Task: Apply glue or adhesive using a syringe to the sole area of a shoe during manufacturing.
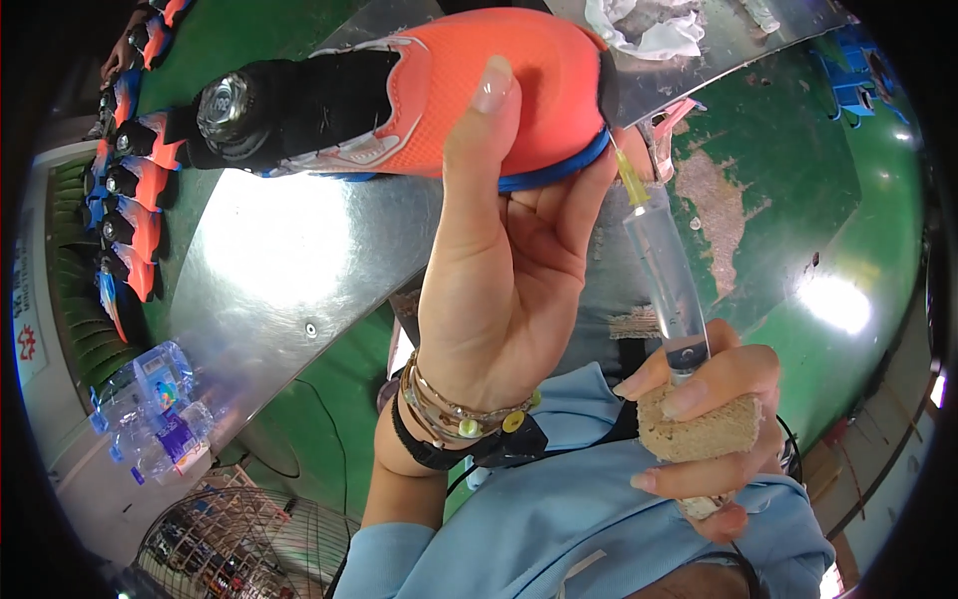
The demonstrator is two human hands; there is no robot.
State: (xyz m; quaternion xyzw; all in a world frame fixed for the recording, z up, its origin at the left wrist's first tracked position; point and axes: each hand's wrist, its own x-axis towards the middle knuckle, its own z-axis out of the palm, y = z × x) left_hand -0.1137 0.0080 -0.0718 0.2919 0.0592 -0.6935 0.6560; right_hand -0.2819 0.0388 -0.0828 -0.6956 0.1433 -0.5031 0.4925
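Observation:
My left hand (494, 290) grips an orange shoe (539, 85) with a blue sole edge, thumb across its upper and fingers underneath. Its black collar (329, 105) points left, and a shiny, dark insert fills the opening. In my right hand (738, 379) is a clear syringe (667, 275), tilted up toward the shoe's toe. The yellow-based needle (630, 178) reaches the sole edge there; whether its tip touches, I cannot tell. A rough beige block (699, 424), sponge-like, sits between my right fingers at the syringe's plunger end, hiding most of the plunger.
A shiny metal table (259, 299) lies beneath the shoe. Several similar shoes (140, 230) line up at the far left. Clear plastic bottles (160, 409) stand at the table's left edge, above a wire basket (239, 539). Crumpled white material (654, 35) lies at the back.

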